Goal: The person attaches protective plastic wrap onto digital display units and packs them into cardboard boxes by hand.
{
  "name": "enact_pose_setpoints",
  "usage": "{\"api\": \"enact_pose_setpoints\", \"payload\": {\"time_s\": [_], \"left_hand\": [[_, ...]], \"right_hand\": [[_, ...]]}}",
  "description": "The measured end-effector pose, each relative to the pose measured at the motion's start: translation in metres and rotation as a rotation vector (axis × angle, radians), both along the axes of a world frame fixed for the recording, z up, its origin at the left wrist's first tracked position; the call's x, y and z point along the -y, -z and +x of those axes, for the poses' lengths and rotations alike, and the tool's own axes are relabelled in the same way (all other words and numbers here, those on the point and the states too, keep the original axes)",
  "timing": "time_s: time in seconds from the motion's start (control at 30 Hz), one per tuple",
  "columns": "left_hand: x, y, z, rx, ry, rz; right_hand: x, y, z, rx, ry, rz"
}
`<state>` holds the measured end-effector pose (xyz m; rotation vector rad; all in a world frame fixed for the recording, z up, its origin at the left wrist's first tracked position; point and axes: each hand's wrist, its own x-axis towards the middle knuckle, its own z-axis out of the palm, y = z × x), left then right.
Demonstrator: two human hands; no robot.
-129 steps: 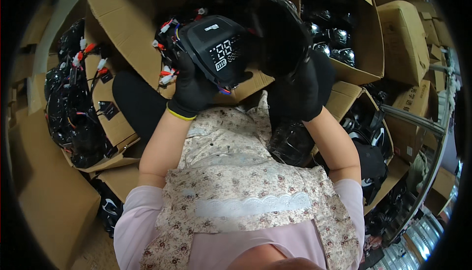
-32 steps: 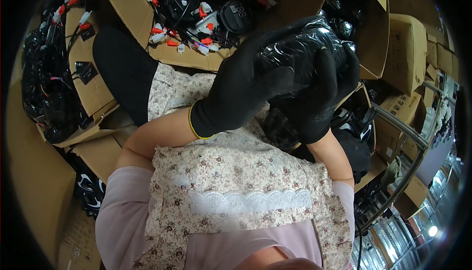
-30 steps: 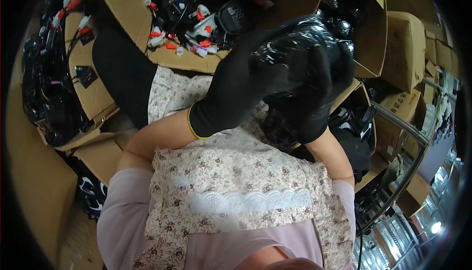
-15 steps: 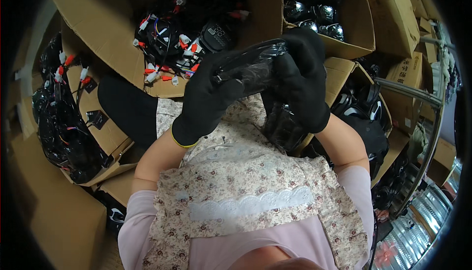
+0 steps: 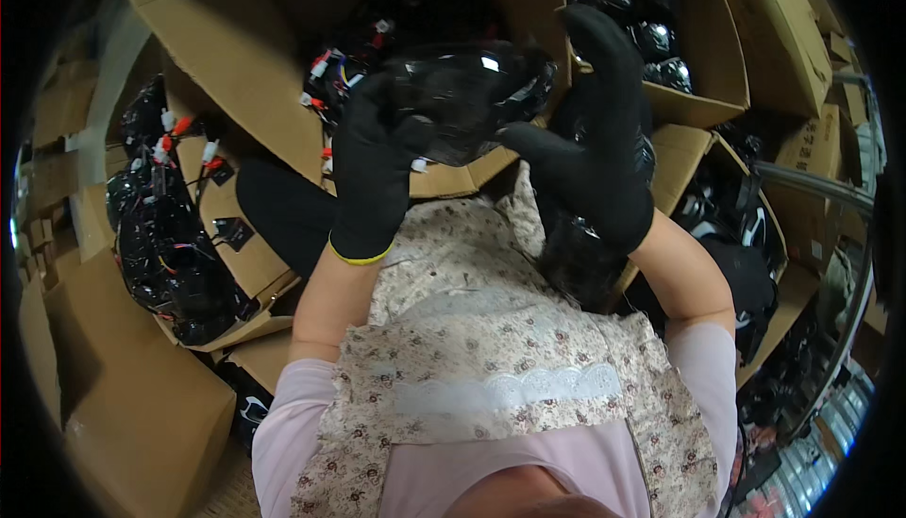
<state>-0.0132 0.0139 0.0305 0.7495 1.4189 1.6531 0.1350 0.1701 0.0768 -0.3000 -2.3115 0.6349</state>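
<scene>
A dark item in a shiny clear plastic wrapper (image 5: pixel 458 93) is held up above my lap. My left hand (image 5: pixel 366 174), in a black glove with a yellow cuff edge, grips its left end, thumb on the near side. My right hand (image 5: pixel 609 164), also black-gloved, is open at its right, fingers stretched upward and apart from the thumb. The thumb tip lies at the wrapper's near right edge; whether it touches, I cannot tell. More black plastic-wrapped goods (image 5: pixel 578 259) lie beneath my right wrist. What is inside the held wrapper is hard to make out.
A large open carton (image 5: pixel 453 181) ahead holds dark parts with red and white connectors (image 5: pixel 321 70). Another carton (image 5: pixel 717 46) at far right holds black wrapped pieces. Bagged wired parts (image 5: pixel 179 263) sit at left. A metal rack rail (image 5: pixel 812 183) stands at right.
The wrapped item has moved left and turned its broad side toward me. My right hand has loosened from it, its fingers now extended upward. The whole view has shifted slightly.
</scene>
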Motion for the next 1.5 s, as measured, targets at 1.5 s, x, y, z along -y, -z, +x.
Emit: {"api": "enact_pose_setpoints", "payload": {"time_s": [1.5], "left_hand": [[-0.001, 0.001, -0.010, -1.038, -0.059, 0.322]], "right_hand": [[0.013, 0.020, -0.009, -0.017, -0.192, 0.062]]}}
